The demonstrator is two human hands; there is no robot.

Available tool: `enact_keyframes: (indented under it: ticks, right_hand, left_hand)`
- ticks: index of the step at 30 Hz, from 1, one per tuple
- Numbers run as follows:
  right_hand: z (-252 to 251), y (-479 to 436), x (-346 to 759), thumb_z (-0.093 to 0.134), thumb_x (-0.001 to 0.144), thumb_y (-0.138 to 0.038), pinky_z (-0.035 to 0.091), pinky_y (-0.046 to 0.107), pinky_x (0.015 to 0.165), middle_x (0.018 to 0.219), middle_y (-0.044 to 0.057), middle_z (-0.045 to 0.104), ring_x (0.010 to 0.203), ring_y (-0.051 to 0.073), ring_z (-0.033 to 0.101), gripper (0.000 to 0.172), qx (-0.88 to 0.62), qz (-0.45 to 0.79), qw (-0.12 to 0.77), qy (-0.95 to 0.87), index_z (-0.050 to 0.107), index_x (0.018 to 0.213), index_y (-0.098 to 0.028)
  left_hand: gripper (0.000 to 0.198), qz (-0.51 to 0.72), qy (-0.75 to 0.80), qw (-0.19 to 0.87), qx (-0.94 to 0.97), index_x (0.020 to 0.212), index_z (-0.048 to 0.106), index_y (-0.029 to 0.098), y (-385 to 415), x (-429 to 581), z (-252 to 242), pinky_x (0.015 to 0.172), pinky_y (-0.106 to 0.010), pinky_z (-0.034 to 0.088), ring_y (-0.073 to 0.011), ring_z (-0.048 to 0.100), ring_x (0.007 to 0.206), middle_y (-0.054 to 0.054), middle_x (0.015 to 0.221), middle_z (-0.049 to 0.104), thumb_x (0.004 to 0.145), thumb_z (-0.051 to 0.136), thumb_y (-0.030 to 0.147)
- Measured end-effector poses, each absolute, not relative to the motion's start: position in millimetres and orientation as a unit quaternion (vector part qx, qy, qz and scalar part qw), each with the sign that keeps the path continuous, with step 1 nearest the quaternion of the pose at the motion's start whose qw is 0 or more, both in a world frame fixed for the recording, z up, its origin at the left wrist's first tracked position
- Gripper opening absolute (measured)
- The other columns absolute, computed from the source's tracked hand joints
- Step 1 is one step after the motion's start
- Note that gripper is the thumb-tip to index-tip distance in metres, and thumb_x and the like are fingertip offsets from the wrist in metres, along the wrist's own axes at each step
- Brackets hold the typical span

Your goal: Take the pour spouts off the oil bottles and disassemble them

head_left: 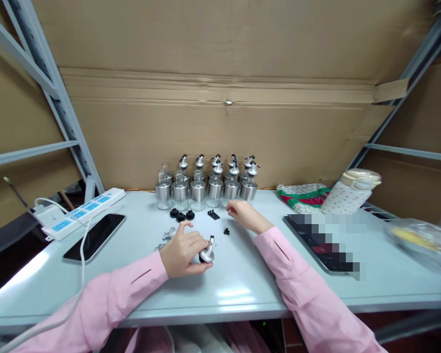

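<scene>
My left hand (185, 249) grips a silver pour spout (207, 252) with a dark base, its narrow tip upward, just over the table. Beside that hand lie loose silver spout parts (169, 234), partly hidden by it. My right hand (245, 214) is near the front bottles, fingers curled together; whatever is between them is too small or hidden to make out. Close to it are a few black flip caps (213, 214) and a cluster of tiny black pieces (226, 231). Several black round stoppers (181, 216) sit left of these.
Glass bottles with steel sleeves (198, 189) stand in rows at the back, many with spouts fitted. A power strip (84, 214) and phone (95, 237) lie left, with a white cable. To the right are a tablet (316, 245), patterned cloth (303, 193), dotted jug (347, 196) and wrapped bowl (419, 245).
</scene>
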State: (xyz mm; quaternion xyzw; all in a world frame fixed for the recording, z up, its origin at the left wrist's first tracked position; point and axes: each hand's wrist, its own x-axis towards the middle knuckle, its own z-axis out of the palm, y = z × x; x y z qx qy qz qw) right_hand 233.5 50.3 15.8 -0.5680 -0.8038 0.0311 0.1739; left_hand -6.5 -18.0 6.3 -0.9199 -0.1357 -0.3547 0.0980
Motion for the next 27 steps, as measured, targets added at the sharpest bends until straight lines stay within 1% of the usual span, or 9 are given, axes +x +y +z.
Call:
enact_keyframes:
  ticks: [4,7,11,16,22,27]
  right_hand:
    - [17,54,255,0.050,0.074,-0.007,0.039,0.023,0.064,0.079,0.008,0.066,0.070,0.016,0.059,0.021,-0.618,0.042,0.128,-0.775,0.065,0.087,-0.014]
    - [17,58,273,0.051,0.074,-0.009,0.040,0.023,0.064,0.079,0.009,0.067,0.072,0.018,0.060,0.021,-0.637,0.023,0.132,-0.759,0.067,0.087,-0.014]
    - [13,62,287,0.051,0.072,-0.006,0.040,0.023,0.065,0.078,0.008,0.067,0.072,0.017,0.060,0.023,-0.651,0.019,0.135,-0.747,0.068,0.086,-0.013]
    - [1,66,280,0.056,0.070,-0.008,0.042,0.026,0.068,0.079,0.010,0.068,0.075,0.020,0.061,0.022,-0.638,0.033,0.119,-0.760,0.069,0.088,-0.013]
    - [-4,67,263,0.050,0.068,-0.002,0.043,0.025,0.071,0.080,0.009,0.069,0.076,0.019,0.062,0.026,-0.587,0.047,0.124,-0.799,0.070,0.080,-0.013]
    - [-4,63,249,0.052,0.073,-0.011,0.043,0.024,0.074,0.087,0.009,0.069,0.080,0.018,0.062,0.022,-0.568,0.049,0.139,-0.810,0.069,0.085,-0.014]
  left_hand:
    - [0.021,-0.355,-0.129,0.093,-0.921,0.082,0.050,0.015,-18,-7,6,0.087,-0.036,0.029,-0.0106,0.050,0.057,0.002,0.063,0.058,0.084,0.044,0.035]
    - [0.021,-0.352,-0.128,0.085,-0.923,0.081,0.051,0.015,-18,-6,6,0.087,-0.036,0.029,-0.0102,0.050,0.056,0.002,0.062,0.058,0.084,0.044,0.035]
    - [0.021,-0.345,-0.126,0.075,-0.927,0.082,0.051,0.015,-17,-6,4,0.088,-0.036,0.030,-0.0100,0.050,0.055,0.002,0.063,0.058,0.083,0.045,0.035]
    - [0.021,-0.341,-0.127,0.067,-0.929,0.082,0.052,0.015,-16,-6,3,0.087,-0.036,0.032,-0.0103,0.050,0.055,0.002,0.062,0.057,0.083,0.045,0.035]
    - [0.023,-0.341,-0.129,0.072,-0.928,0.084,0.053,0.015,-17,-6,4,0.087,-0.037,0.033,-0.0106,0.050,0.055,0.001,0.061,0.057,0.084,0.044,0.036]
    - [0.021,-0.344,-0.127,0.069,-0.928,0.083,0.052,0.015,-16,-6,3,0.087,-0.037,0.032,-0.0105,0.051,0.055,0.001,0.063,0.059,0.083,0.045,0.035]
